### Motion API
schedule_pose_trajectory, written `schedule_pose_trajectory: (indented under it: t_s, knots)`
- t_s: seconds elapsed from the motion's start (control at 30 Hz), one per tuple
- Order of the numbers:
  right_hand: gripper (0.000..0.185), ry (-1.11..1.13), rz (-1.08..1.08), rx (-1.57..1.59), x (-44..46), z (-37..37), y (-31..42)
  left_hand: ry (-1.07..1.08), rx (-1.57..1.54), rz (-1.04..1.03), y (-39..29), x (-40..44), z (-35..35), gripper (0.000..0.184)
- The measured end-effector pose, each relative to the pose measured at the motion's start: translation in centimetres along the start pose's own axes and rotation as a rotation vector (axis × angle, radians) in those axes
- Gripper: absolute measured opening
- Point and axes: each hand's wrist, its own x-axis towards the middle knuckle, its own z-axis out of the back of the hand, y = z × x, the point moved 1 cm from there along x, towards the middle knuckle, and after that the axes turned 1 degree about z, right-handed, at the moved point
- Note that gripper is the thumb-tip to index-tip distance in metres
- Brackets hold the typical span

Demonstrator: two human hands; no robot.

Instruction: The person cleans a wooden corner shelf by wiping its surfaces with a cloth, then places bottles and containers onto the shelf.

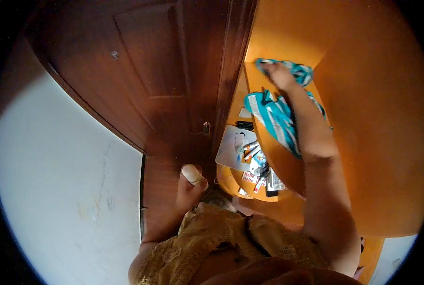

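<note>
My right hand (279,77) reaches out onto the upper wooden shelf (281,149), its fingers closed on a teal and white striped cloth (301,72). More striped fabric (269,116) lies bunched below the wrist and hangs towards the shelf's curved edge. My forearm covers part of it, so I cannot tell whether it is one piece with the cloth in the hand. Low and near my body, my left hand (193,189) is wrapped around a white rounded object (191,173) whose kind I cannot make out.
Below the shelf, a lower wooden surface (231,183) carries a silver laptop-like slab (231,149), tubes (251,147), a black item (245,125) and small packets. A dark brown panelled door (155,57) stands at the left, beside a white wall (64,166). An orange wooden panel (378,133) rises at the right.
</note>
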Motion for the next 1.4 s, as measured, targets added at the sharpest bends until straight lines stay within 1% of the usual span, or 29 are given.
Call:
schedule_pose_trajectory:
  t_s: [0.03, 0.07, 0.1, 0.17, 0.2, 0.23, 0.27, 0.3, 0.33, 0.37, 0.4, 0.43, 0.47, 0.53, 0.57, 0.6, 0.67, 0.73, 0.8, 0.87, 0.93, 1.03, 1.07, 1.13, 1.17, 1.27, 1.3, 1.37, 1.4]
  knots:
    - [0.039, -0.031, -0.164, -0.006, -1.7, 2.1, -0.3, 0.009, -0.001, -0.003, 0.0, -0.2, 0.7, 0.031]
    - [0.036, -0.065, -0.322, -0.016, -3.2, 3.9, -0.3, -0.063, 0.021, 0.016, -0.7, -0.6, 1.1, 0.03]
    - [0.036, -0.068, -0.322, -0.021, -3.8, 3.8, -0.9, -0.138, 0.04, 0.029, -1.2, -0.8, 1.3, 0.029]
    - [0.035, -0.073, -0.209, -0.49, -3.8, 3.3, -2.0, -0.134, -0.025, 0.021, -1.3, -1.3, 2.2, 0.029]
    - [0.037, 0.002, 0.003, -0.576, -3.4, 2.8, -1.3, -0.132, -0.075, 0.023, -1.4, -1.6, 2.2, 0.029]
    - [0.038, -0.005, 0.053, -0.581, -1.8, 0.4, -1.1, -0.09, -0.153, -0.04, -1.7, -1.5, 1.9, 0.028]
    - [0.039, -0.004, 0.127, -0.458, -0.6, -1.1, 1.4, -0.087, -0.158, -0.044, -1.1, -1.2, 1.8, 0.028]
    - [0.039, -0.001, 0.205, -0.331, 0.1, -2.0, 3.2, -0.076, -0.146, 0.016, -0.1, -0.9, 1.6, 0.029]
    - [0.039, 0.003, 0.206, -0.321, 0.0, -1.7, 3.5, -0.068, -0.124, 0.085, -0.2, -1.0, 1.4, 0.029]
    - [0.039, 0.014, 0.21, -0.294, 0.3, -1.0, 4.0, -0.075, -0.116, 0.088, -0.4, -1.2, 1.0, 0.029]
    - [0.04, 0.024, 0.217, -0.275, 0.4, -0.5, 4.4, -0.019, -0.116, 0.081, -1.4, -0.9, -0.3, 0.03]
    - [0.041, -0.061, 0.367, -0.402, 0.0, -1.4, 4.0, 0.043, -0.124, 0.081, -2.0, -0.5, -1.6, 0.031]
    - [0.041, -0.053, 0.364, -0.409, -0.4, -1.6, 3.0, 0.045, -0.135, 0.085, -1.6, 0.0, -2.3, 0.031]
    - [0.041, 0.003, 0.452, -0.458, -2.3, -1.4, 3.6, 0.197, -0.037, 0.014, -1.3, 1.3, -3.6, 0.035]
    - [0.041, -0.004, 0.545, -0.496, -3.3, -1.4, 2.7, 0.191, -0.018, 0.064, -1.1, 1.7, -4.2, 0.038]
    - [0.041, 0.003, 0.533, -0.479, -5.2, -0.4, 3.7, 0.194, -0.01, 0.084, -0.6, 2.0, -4.7, 0.038]
    - [0.051, 0.335, 0.116, 0.037, -10.4, 4.2, 7.9, 0.236, -0.054, 0.068, 0.4, 2.4, -5.1, 0.037]
    - [0.065, 0.415, -0.046, 0.048, -14.7, 5.6, 8.4, 0.246, -0.015, 0.08, 0.5, 2.8, -5.2, 0.036]
    - [0.068, 0.349, 0.028, -0.164, -19.2, 6.2, 10.4, 0.271, -0.078, 0.097, 0.1, 3.3, -5.1, 0.035]
    - [0.067, 0.187, 0.301, -0.305, -22.3, 4.4, 9.8, 0.273, -0.121, 0.114, -0.5, 3.6, -4.8, 0.035]
    - [0.064, 0.163, 0.32, -0.298, -22.5, 3.5, 9.7, 0.258, -0.059, 0.087, 0.0, 4.2, -4.5, 0.035]
    - [0.06, 0.115, 0.407, -0.216, -18.9, 2.7, 9.8, 0.214, 0.039, 0.077, 0.0, 4.5, -4.1, 0.035]
    - [0.061, 0.119, 0.35, -0.252, -17.1, 2.2, 9.1, 0.234, 0.04, 0.078, 0.3, 4.6, -4.2, 0.035]
    - [0.065, 0.03, 0.314, -0.256, -13.0, 1.0, 6.6, 0.179, 0.001, 0.158, 1.1, 4.3, -4.2, 0.033]
    - [0.067, -0.014, 0.239, -0.308, -11.2, 1.0, 5.7, 0.199, 0.002, 0.151, 1.0, 4.5, -4.4, 0.033]
    - [0.071, -0.023, -0.083, -0.324, -8.0, 2.4, 2.1, 0.225, -0.008, 0.105, 1.1, 4.9, -4.2, 0.032]
    - [0.071, -0.023, -0.106, -0.314, -7.4, 3.1, 0.4, 0.193, 0.029, 0.082, 2.3, 4.9, -3.7, 0.031]
    - [0.073, -0.056, -0.43, -0.18, -7.3, 4.0, -3.6, 0.186, 0.076, 0.096, 3.4, 4.4, -2.7, 0.03]
    - [0.073, -0.052, -0.457, -0.172, -7.5, 3.6, -4.5, 0.169, 0.076, 0.101, 3.5, 4.4, -2.2, 0.031]
